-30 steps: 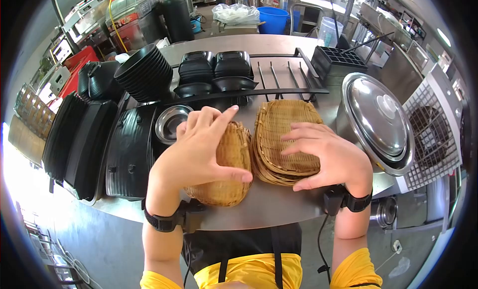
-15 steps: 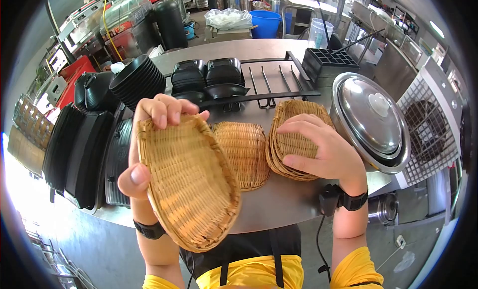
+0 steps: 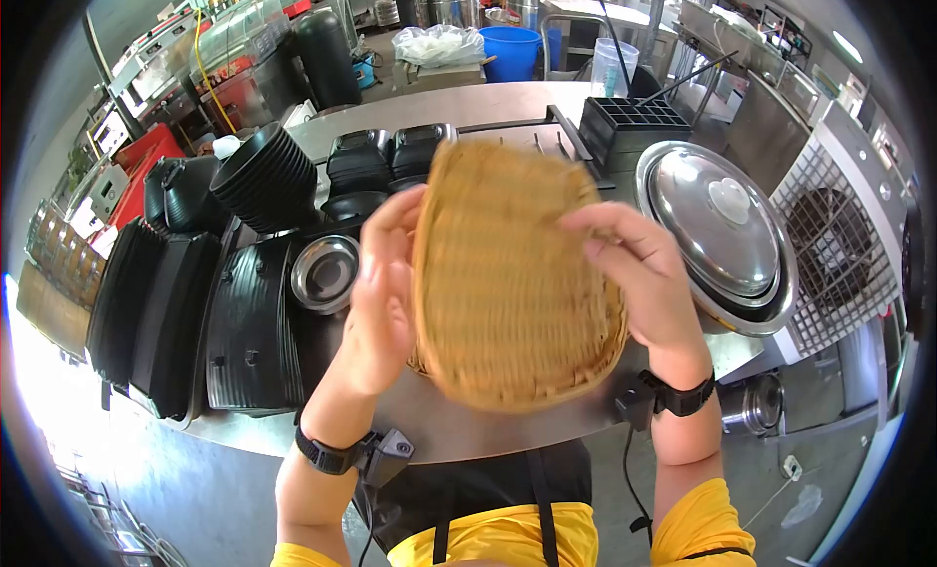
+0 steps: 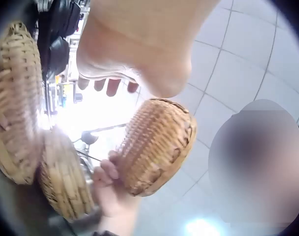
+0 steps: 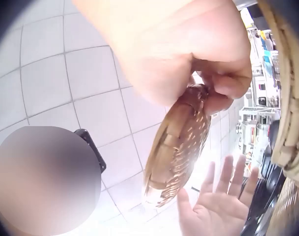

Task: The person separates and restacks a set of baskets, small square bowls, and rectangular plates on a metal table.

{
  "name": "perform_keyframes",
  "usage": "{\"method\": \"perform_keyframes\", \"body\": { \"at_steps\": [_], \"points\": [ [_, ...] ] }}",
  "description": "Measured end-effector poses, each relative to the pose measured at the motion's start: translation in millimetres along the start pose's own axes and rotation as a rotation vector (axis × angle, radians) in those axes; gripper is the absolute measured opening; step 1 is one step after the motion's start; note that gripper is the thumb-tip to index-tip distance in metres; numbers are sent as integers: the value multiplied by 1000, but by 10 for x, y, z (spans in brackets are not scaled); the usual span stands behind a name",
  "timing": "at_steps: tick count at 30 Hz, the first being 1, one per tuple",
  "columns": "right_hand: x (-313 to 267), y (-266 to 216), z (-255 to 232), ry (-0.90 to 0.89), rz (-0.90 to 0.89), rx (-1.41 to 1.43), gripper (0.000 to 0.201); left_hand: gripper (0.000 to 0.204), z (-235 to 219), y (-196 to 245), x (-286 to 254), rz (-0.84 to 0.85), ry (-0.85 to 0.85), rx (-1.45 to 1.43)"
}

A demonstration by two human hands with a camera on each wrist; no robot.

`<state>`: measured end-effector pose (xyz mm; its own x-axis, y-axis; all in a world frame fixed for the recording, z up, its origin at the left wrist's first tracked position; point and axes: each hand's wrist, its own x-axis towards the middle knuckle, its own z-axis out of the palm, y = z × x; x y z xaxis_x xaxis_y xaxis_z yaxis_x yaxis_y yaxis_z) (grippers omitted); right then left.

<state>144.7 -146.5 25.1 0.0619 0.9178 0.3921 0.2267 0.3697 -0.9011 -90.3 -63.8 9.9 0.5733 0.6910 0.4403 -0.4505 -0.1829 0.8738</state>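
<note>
My right hand [image 3: 644,274] pinches the rim of a woven bamboo basket [image 3: 517,294], raised close to the head camera and blurred. Beside the basket's left edge is my left hand [image 3: 381,299]; the right wrist view shows that left hand [image 5: 215,209] with its palm bare and fingers spread straight, apart from the basket. Other woven baskets lie on the table, mostly hidden behind the raised one in the head view. Two of them show in the left wrist view, a nearer basket [image 4: 16,108] and another basket [image 4: 65,177] next to it.
Left of the hands stand a small steel bowl [image 3: 325,274], black trays [image 3: 252,323] and stacked black bowls [image 3: 268,177]. A lidded steel pot [image 3: 717,230] stands at the right, with a black divided holder [image 3: 634,123] behind it. The steel table's front edge [image 3: 468,440] is near my body.
Half a second ago my left hand gripped a raised basket at the left. Now a raised basket is in the middle, pinched by my right hand, which has come up from the right-hand stack.
</note>
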Motion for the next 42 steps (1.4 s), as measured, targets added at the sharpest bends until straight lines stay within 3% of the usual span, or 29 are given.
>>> {"method": "perform_keyframes", "body": {
  "at_steps": [1, 2, 5, 8, 12, 14, 15, 21, 23, 28, 30, 33, 39, 42],
  "points": [
    [9, 5, -15, 131, 58, 98, 25, 65, -38, -43, 2, -79, -4, 70],
    [21, 4, -15, 125, 58, 101, 25, 65, -77, -64, 8, -79, 3, 73],
    [36, -3, -30, 174, 71, 219, 31, 56, -179, -106, 13, -22, -488, 1085],
    [56, -2, -32, 146, 113, 180, 33, 57, -204, -162, -64, -55, -582, 1244],
    [57, 118, -88, 125, 188, 63, 32, 62, -201, -62, -70, -177, -612, 1311],
    [60, 154, -77, 125, 172, -103, 30, 67, -189, -49, -118, -152, -450, 1383],
    [67, 165, -75, 123, 172, -103, 30, 67, -182, -34, -105, -153, -448, 1383],
    [112, 163, -31, 109, 181, 3, 28, 73, -9, -21, -120, -22, -649, 1343],
    [117, 183, -21, 80, 234, 190, 31, 75, 100, -14, -122, -27, -818, 1277],
    [74, 150, 29, 116, 87, 224, 36, 65, 43, -100, -102, -165, -800, 1079],
    [73, 106, 0, 195, -18, 110, 38, 57, -14, -52, -107, 31, -656, 1156],
    [46, 142, -134, 261, -41, -87, 41, 53, -89, 83, -89, 83, -591, 1212],
    [64, 173, -55, 143, 94, 74, 49, 53, -133, 113, -63, 57, -661, 1099],
    [119, 178, -68, 163, 202, 329, 49, 51, -110, 134, -72, 101, -627, 1068]
  ]
}}
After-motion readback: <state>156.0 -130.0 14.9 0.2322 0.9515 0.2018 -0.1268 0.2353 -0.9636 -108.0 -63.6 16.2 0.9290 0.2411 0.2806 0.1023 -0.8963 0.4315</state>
